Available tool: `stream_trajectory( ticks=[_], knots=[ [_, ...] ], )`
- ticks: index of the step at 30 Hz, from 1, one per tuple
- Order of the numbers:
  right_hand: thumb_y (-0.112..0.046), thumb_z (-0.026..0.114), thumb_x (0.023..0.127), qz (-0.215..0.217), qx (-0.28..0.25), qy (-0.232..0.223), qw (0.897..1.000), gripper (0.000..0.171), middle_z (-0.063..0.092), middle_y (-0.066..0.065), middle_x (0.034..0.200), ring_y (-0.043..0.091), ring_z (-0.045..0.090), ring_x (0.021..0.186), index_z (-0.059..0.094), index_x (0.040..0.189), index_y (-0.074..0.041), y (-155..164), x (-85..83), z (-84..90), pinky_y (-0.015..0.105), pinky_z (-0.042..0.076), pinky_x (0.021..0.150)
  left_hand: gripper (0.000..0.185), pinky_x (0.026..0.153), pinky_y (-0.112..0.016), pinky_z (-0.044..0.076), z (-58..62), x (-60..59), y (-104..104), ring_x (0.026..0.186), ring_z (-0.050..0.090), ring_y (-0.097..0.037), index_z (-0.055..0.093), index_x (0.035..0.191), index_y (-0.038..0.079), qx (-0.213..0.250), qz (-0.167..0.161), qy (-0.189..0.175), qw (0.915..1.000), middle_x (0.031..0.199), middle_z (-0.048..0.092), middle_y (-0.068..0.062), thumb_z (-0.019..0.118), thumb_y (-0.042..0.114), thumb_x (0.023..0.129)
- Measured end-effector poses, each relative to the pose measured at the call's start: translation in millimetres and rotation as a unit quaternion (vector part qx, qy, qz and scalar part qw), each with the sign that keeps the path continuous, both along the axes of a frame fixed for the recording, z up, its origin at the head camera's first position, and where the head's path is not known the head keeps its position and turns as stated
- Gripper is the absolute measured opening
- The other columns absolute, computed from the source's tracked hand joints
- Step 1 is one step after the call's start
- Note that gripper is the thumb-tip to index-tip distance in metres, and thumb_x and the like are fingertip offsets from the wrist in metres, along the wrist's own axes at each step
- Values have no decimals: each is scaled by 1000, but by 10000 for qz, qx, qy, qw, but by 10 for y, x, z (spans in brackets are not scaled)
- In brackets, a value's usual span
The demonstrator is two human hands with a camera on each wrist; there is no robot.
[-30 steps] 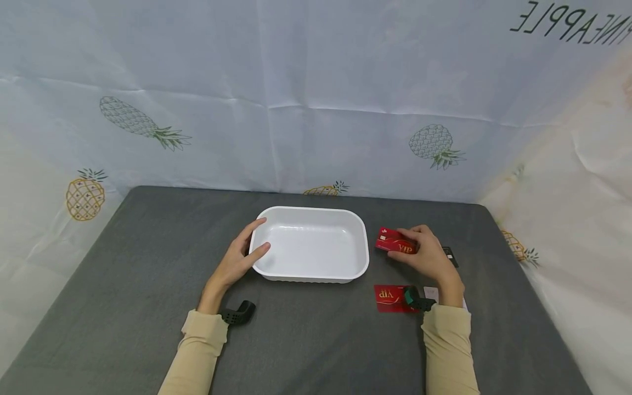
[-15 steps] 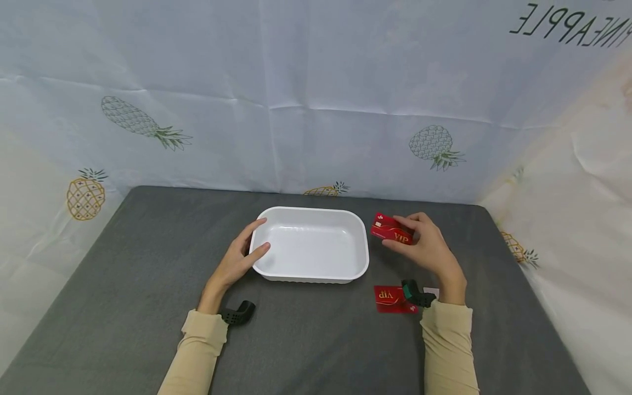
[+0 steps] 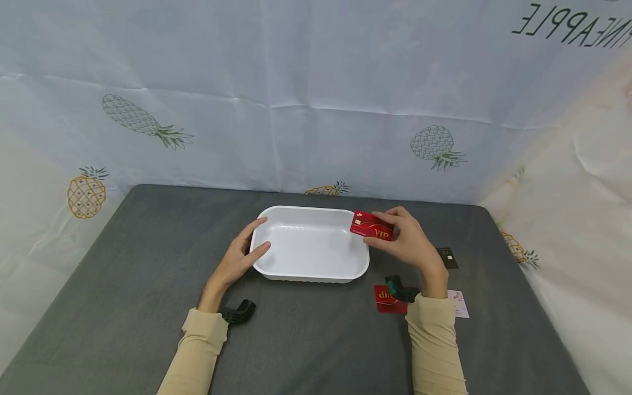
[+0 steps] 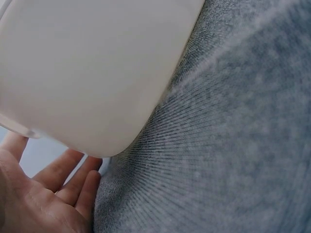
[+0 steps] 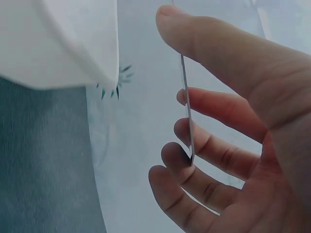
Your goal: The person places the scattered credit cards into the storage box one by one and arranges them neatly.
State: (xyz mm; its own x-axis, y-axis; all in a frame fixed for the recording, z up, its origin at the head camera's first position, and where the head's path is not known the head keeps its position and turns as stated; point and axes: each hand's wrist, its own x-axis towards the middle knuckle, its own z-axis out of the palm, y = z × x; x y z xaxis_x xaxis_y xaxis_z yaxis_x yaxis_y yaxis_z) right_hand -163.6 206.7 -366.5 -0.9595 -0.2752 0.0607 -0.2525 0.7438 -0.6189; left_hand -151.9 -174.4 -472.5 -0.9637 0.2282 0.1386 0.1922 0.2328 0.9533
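Observation:
My right hand (image 3: 411, 244) pinches a red VIP card (image 3: 366, 225) by its right end, thumb on the near side and fingers on the far side. The card overlaps the right rim of a white rectangular dish (image 3: 308, 278) in the head view. From the right wrist view the card (image 5: 187, 102) shows edge-on between thumb and fingers, to the right of the dish wall (image 5: 73, 53). My left hand (image 3: 232, 263) holds the dish at its left end, thumb over the rim and fingers outside. In the left wrist view, its fingers (image 4: 60, 170) lie against the outer wall.
A second red VIP card (image 3: 388, 303) lies on the dark grey table (image 3: 306, 340), partly covered by the right wrist camera (image 3: 402, 291). Right of the forearm are a pale pink card (image 3: 460, 304) and a black card (image 3: 448, 258). A pineapple-print curtain (image 3: 345, 77) hangs behind.
My right hand has lifted the red VIP card and carried it left to the dish's right rim, uncovering the black and pale pink cards. My left hand stays at the dish.

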Motion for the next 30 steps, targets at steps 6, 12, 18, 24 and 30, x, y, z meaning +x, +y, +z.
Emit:
stream_trajectory(
  ticks=[6,12,18,24,30],
  knots=[
    [-20,83,85,217,-38,18,9998,66,53,21,127,33,52,110,57,142,2,-167,-39,30,39,56,81,62,120,-65,23,3,1,2,156,22,-39,38,157,14,49,-2,5,10000,169,23,-17,61,15,100],
    [-21,83,86,410,-76,58,9991,65,54,20,125,33,52,110,58,141,3,-303,-51,23,39,54,83,62,120,-65,23,9,3,4,156,23,-40,38,157,13,15,23,21,10000,169,23,-18,62,15,100],
    [-20,84,85,605,-136,-17,9981,66,54,20,125,33,52,110,57,141,5,-430,-69,17,41,55,84,62,120,-66,24,19,10,1,155,25,-41,38,157,11,-3,45,42,10000,169,24,-18,62,15,99],
    [-20,85,84,707,-129,-129,9973,66,55,20,125,33,52,113,59,141,3,-531,-80,9,46,57,88,62,110,-57,36,25,12,-8,139,43,-37,39,157,14,-125,84,51,9999,167,28,-17,62,16,99],
    [-20,85,83,840,-133,-118,9963,64,56,18,123,31,52,113,61,139,-1,-623,-89,-28,45,58,87,62,95,-40,41,20,8,-15,114,51,-30,40,157,15,-260,133,85,9995,163,35,-17,63,17,99]
  ],
)
